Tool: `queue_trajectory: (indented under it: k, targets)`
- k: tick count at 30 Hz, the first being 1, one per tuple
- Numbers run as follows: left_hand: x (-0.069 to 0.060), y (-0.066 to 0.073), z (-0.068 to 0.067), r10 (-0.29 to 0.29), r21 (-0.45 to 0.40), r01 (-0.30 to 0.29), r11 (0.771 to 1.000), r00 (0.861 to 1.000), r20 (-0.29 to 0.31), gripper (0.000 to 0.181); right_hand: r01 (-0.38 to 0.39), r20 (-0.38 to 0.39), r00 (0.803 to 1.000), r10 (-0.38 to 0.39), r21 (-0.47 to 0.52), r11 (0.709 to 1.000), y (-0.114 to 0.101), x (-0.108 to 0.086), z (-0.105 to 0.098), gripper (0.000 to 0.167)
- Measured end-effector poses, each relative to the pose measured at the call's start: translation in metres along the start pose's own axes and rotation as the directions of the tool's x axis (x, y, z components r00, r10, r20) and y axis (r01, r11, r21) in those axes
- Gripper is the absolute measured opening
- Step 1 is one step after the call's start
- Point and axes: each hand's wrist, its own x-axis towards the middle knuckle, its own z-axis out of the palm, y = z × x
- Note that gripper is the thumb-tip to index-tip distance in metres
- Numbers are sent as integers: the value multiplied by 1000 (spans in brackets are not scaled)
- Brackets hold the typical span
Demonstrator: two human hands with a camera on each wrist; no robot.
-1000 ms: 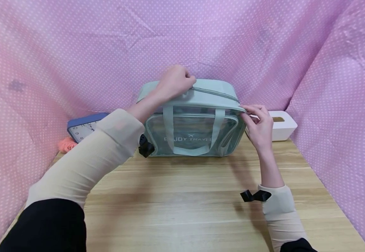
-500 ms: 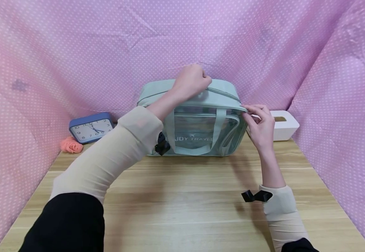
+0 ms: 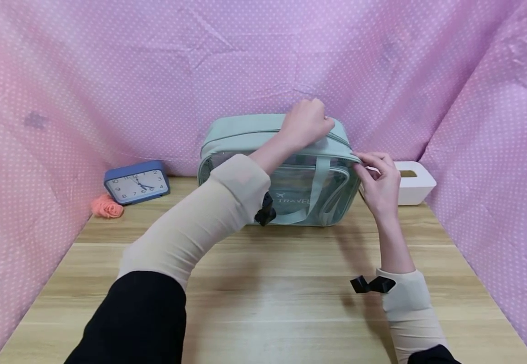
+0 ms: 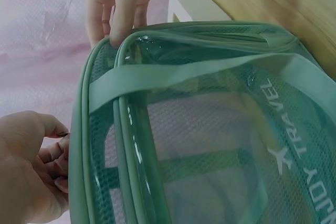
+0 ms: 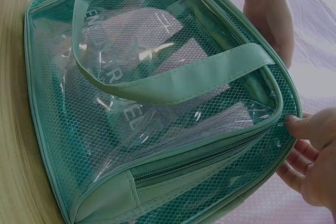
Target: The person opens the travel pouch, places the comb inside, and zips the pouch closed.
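A green travel bag (image 3: 240,126) with clear mesh panels stands upright at the back of the table. My left hand (image 3: 306,124), fingers curled, is at the zipper along its top, near the right end; in the left wrist view the left hand (image 4: 31,166) pinches a small dark piece at the bag's edge. With thumb and fingers, my right hand (image 3: 379,184) pinches the bag's upper right corner. The right wrist view shows the right hand (image 5: 315,156) gripping that rim. A strap handle (image 5: 194,80) hangs over the front panel.
A blue clock (image 3: 138,183) and a coral-coloured bundle (image 3: 107,207) sit at the back left. Behind the right hand is a white box (image 3: 415,184) with a slot in its top. Pink dotted cloth (image 3: 254,50) surrounds the wooden table (image 3: 291,283).
My left hand has moved right along the top of the bag, and the zipper line behind it now looks closed. The right hand has stayed at the corner. More of the clock shows.
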Motion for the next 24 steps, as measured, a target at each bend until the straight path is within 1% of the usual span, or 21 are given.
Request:
queue_trajectory:
  k: [2,6,13,17,20,24]
  targets:
    - [2,3,4,-1,8,1,1000,1000,4,41,4,1,1000,-4,10,1000,0,0,1,20]
    - [7,10,11,17,27,-17,999,1000,7,39,7,0,1000,-7,24,1000,1,1,1,20]
    - [14,26,27,40,125,-42,991,999,24,36,3,-5,1000,-3,7,1000,2,-1,1,21]
    - [19,34,34,33,177,-38,983,999,31,33,7,-7,1000,-7,-4,1000,2,0,1,21]
    - [24,40,38,17,208,-26,978,999,45,30,8,-7,1000,-8,-8,1000,2,1,0,21]
    - [28,46,42,11,244,-27,969,998,64,27,10,-8,1000,-10,-12,1000,2,1,0,21]
